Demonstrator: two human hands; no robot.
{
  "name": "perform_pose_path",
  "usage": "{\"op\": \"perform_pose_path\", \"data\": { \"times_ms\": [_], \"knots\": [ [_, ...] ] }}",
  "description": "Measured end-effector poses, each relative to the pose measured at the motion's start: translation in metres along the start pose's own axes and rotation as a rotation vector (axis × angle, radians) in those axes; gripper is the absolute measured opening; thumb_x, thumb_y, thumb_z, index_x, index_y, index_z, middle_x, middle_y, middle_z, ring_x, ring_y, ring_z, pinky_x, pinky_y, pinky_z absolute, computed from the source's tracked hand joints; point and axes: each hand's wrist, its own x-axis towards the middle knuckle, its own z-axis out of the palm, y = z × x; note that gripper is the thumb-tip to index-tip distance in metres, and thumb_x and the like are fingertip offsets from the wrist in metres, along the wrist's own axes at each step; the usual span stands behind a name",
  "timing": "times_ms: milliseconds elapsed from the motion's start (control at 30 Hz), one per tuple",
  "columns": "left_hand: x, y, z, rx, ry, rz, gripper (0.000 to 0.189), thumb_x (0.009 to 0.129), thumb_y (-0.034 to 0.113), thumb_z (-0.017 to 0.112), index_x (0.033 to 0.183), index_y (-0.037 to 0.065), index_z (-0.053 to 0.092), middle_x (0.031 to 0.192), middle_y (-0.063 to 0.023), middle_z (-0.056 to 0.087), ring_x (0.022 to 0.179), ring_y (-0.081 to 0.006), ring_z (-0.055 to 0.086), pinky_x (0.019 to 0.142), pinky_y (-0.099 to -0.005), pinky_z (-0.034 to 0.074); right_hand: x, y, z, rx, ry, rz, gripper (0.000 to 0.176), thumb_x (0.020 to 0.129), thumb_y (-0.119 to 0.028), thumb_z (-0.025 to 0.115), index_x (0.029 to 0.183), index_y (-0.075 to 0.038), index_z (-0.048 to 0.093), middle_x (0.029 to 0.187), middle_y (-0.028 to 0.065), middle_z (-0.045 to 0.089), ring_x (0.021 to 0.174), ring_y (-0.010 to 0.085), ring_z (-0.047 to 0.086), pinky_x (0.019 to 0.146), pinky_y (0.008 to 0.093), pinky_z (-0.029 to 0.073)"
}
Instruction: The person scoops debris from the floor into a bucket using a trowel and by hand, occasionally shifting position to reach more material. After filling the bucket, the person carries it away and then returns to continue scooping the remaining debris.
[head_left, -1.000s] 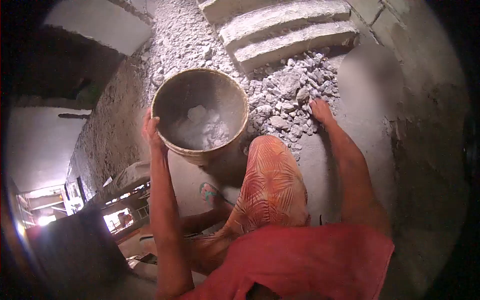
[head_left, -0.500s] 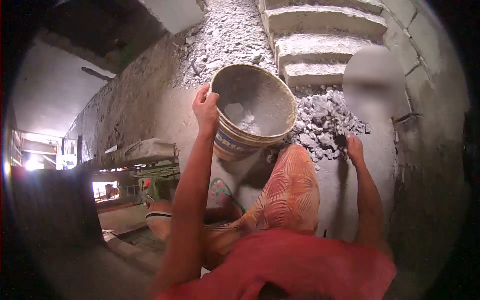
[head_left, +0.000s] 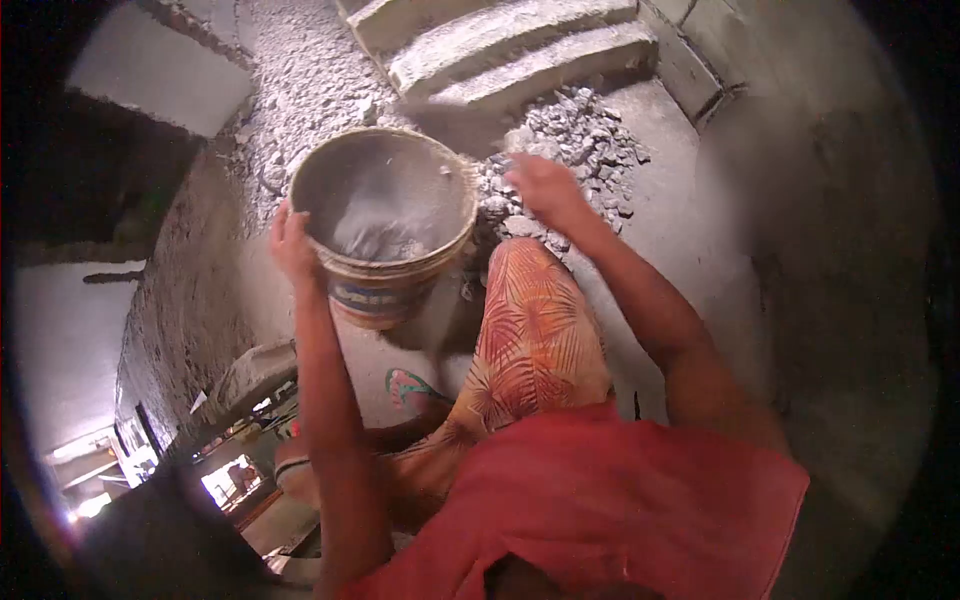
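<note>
A dirty plastic bucket [head_left: 385, 280] stands tilted toward me, with grey rubble [head_left: 385, 235] inside it. My left hand [head_left: 292, 245] is closed over the left side of its rim. My right hand [head_left: 548, 190] is just right of the bucket, above the rubble pile [head_left: 590, 150]. Its fingers look curled and are blurred by motion. Beyond that hand, by the far right rim, is a dark smeared flat shape [head_left: 465, 125]; I cannot make out what it is or whether the hand holds it.
Concrete steps [head_left: 520, 50] rise behind the rubble pile. Loose gravel [head_left: 310, 80] covers the floor beyond the bucket. A rough low wall [head_left: 180, 290] runs along the left. My knee [head_left: 535, 300] is close to the bucket, and a sandalled foot [head_left: 410, 385] rests below it.
My right hand has moved from the pile's right side leftward to beside the bucket. The rubble inside the bucket now looks blurred. The view has turned; my left hand stays on the rim.
</note>
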Motion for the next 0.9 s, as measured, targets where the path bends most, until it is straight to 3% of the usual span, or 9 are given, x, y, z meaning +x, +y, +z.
{"op": "perform_pose_path", "data": {
  "times_ms": [67, 100, 167, 300, 467, 500, 533, 600, 900],
  "knots": [
    [-0.005, 0.014, -0.012, -0.048, -0.056, -0.039, 0.047, 0.080, 0.013, 0.053, 0.123, -0.007, 0.052, 0.106, -0.0125, 0.061, 0.094, -0.0199, 0.059, 0.081, -0.0319, 0.048, -0.041, 0.116, -0.009, -0.169, -0.129, 0.026, 0.027, 0.091, -0.021, 0.049, 0.108, -0.004, 0.062, 0.100, 0.0203, 0.064, 0.096, 0.0366, 0.060, 0.083, 0.0432, 0.047],
    [-0.009, 0.019, -0.020, -0.104, -0.099, -0.070, 0.047, 0.081, 0.015, 0.050, 0.123, -0.006, 0.052, 0.110, -0.0132, 0.060, 0.097, -0.0212, 0.059, 0.083, -0.0335, 0.048, -0.058, 0.142, -0.029, -0.183, -0.107, 0.501, 0.030, 0.093, -0.024, 0.046, 0.103, -0.002, 0.063, 0.101, 0.0205, 0.063, 0.096, 0.0367, 0.060, 0.084, 0.0438, 0.047],
    [-0.006, 0.008, -0.047, -0.118, -0.113, -0.101, 0.048, 0.081, 0.018, 0.048, 0.123, -0.005, 0.051, 0.112, -0.0135, 0.059, 0.098, -0.0222, 0.059, 0.084, -0.0345, 0.048, -0.140, 0.254, -0.063, -0.473, -0.068, 0.474, 0.023, 0.087, -0.019, 0.046, 0.092, -0.005, 0.063, 0.085, 0.0182, 0.062, 0.083, 0.0371, 0.060, 0.071, 0.0463, 0.049],
    [-0.024, 0.011, -0.072, -0.126, -0.171, -0.144, 0.052, 0.079, 0.024, 0.048, 0.125, -0.002, 0.050, 0.112, -0.0138, 0.059, 0.100, -0.0237, 0.059, 0.085, -0.0354, 0.048, -0.249, 0.398, -0.109, -0.783, -0.241, 0.384, 0.029, 0.091, -0.018, 0.039, 0.087, -0.001, 0.062, 0.086, 0.0203, 0.062, 0.086, 0.0386, 0.060, 0.077, 0.0495, 0.047],
    [-0.037, -0.003, -0.088, -0.205, -0.116, -0.143, 0.054, 0.078, 0.024, 0.050, 0.125, -0.002, 0.049, 0.110, -0.0133, 0.059, 0.099, -0.0233, 0.059, 0.085, -0.0345, 0.049, -0.178, 0.359, -0.031, -0.443, -0.171, 0.637, 0.024, 0.088, -0.022, 0.049, 0.092, -0.002, 0.060, 0.091, 0.0214, 0.062, 0.086, 0.0394, 0.059, 0.077, 0.0496, 0.046],
    [-0.036, 0.003, -0.083, -0.207, -0.102, -0.121, 0.054, 0.078, 0.024, 0.050, 0.125, -0.002, 0.049, 0.110, -0.0133, 0.059, 0.099, -0.0233, 0.059, 0.085, -0.0345, 0.049, -0.185, 0.415, 0.017, -0.540, -0.316, 0.371, 0.023, 0.086, -0.020, 0.051, 0.097, -0.002, 0.062, 0.095, 0.0205, 0.062, 0.086, 0.0388, 0.060, 0.078, 0.0485, 0.048],
    [-0.036, 0.010, -0.070, -0.202, -0.101, -0.109, 0.054, 0.078, 0.024, 0.050, 0.125, -0.002, 0.049, 0.110, -0.0134, 0.059, 0.098, -0.0233, 0.059, 0.085, -0.0342, 0.049, -0.168, 0.387, 0.036, -0.439, -0.077, 0.062, 0.026, 0.085, -0.019, 0.050, 0.101, -0.003, 0.062, 0.096, 0.0212, 0.062, 0.087, 0.0394, 0.059, 0.079, 0.0483, 0.048],
    [-0.040, 0.016, -0.063, -0.174, -0.133, -0.144, 0.054, 0.078, 0.024, 0.051, 0.125, -0.002, 0.049, 0.110, -0.0137, 0.059, 0.099, -0.0234, 0.059, 0.085, -0.0345, 0.049, -0.116, 0.308, 0.051, -0.225, -0.156, 0.316, 0.026, 0.088, -0.023, 0.048, 0.094, -0.001, 0.060, 0.092, 0.0223, 0.062, 0.085, 0.0417, 0.059, 0.076, 0.0496, 0.048],
    [-0.034, 0.027, -0.023, -0.217, -0.105, -0.083, 0.045, 0.078, 0.012, 0.051, 0.121, -0.003, 0.053, 0.110, -0.0128, 0.060, 0.099, -0.0230, 0.059, 0.086, -0.0346, 0.048, -0.069, 0.236, 0.088, -0.122, -0.047, 0.141, 0.030, 0.092, -0.026, 0.048, 0.083, 0.000, 0.061, 0.088, 0.0226, 0.063, 0.081, 0.0395, 0.061, 0.074, 0.0489, 0.047]
  ]
}}
